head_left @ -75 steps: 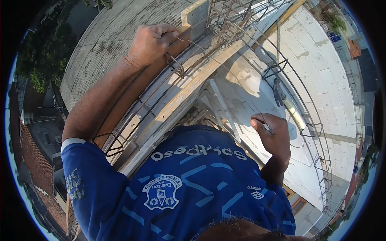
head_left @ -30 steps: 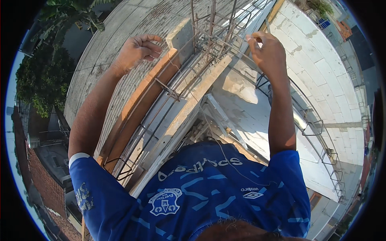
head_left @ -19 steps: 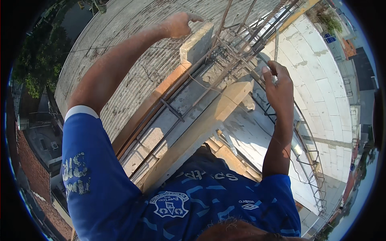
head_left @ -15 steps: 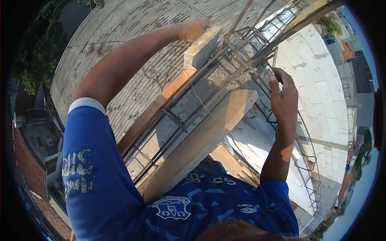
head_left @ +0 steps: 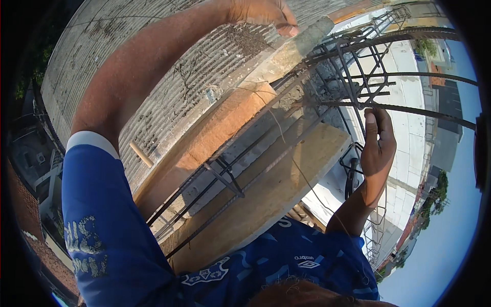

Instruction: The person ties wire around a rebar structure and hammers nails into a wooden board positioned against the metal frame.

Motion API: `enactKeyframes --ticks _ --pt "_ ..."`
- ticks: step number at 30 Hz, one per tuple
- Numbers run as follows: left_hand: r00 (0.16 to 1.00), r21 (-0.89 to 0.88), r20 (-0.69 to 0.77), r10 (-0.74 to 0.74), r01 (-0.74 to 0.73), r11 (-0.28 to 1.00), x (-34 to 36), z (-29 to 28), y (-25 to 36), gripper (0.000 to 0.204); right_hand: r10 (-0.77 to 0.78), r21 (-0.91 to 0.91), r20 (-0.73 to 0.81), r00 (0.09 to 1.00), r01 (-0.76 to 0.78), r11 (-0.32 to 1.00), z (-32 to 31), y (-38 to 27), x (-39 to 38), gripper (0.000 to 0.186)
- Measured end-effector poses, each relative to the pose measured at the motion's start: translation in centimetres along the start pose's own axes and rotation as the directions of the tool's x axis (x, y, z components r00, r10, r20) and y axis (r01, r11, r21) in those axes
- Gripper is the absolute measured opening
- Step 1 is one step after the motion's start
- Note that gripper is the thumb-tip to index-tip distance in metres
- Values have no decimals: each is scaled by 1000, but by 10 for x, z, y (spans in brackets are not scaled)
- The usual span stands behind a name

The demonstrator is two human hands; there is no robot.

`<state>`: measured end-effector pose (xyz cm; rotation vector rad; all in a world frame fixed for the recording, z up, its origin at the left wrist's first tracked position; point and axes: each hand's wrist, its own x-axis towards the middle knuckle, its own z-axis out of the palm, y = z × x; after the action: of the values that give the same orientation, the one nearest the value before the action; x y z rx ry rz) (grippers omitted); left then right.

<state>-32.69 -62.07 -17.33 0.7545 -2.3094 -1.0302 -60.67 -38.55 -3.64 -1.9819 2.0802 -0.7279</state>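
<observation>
At the top edge my left hand (head_left: 266, 14) is partly cut off, its fingers stretched out and apart beside the pale, mortar-crusted board (head_left: 294, 48); nothing shows in it. My right hand (head_left: 379, 148) has its fingers curled at a steel reinforcing bar (head_left: 404, 107) of the rebar cage, thumb raised alongside. Between my arms the long cage bars (head_left: 220, 179) run diagonally, flanked by an orange-brown plank (head_left: 225, 128) on the left and a wide wooden board (head_left: 276, 184) against my chest. A thin wire (head_left: 302, 174) loops across that board.
A corrugated roof (head_left: 179, 87) lies beyond the left plank, with a short wooden stick (head_left: 140, 153) there. A black handle (head_left: 351, 176) hangs near my right wrist. Bars jut out to the right. A white block wall (head_left: 404, 169) stands behind them, with sky beyond.
The view has shifted and turned. My left hand has come off the end of the pale board and its fingers have opened. My right hand remains at the steel cage.
</observation>
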Motion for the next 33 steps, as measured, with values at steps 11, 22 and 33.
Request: enactKeyframes --ticks 11,22,33 --pt "979 -66 -96 -182 176 982 -27 23 6 15 38 -34 63 997 -36 999 -6 -1 0 37" --pt "836 -229 -223 -501 455 861 -45 17 33 22 -254 -185 -112 961 231 955 -18 -6 -1 32" --pt "762 -327 -42 -646 601 729 -64 26 29 47 -238 243 43 970 221 944 -81 -19 81 26"
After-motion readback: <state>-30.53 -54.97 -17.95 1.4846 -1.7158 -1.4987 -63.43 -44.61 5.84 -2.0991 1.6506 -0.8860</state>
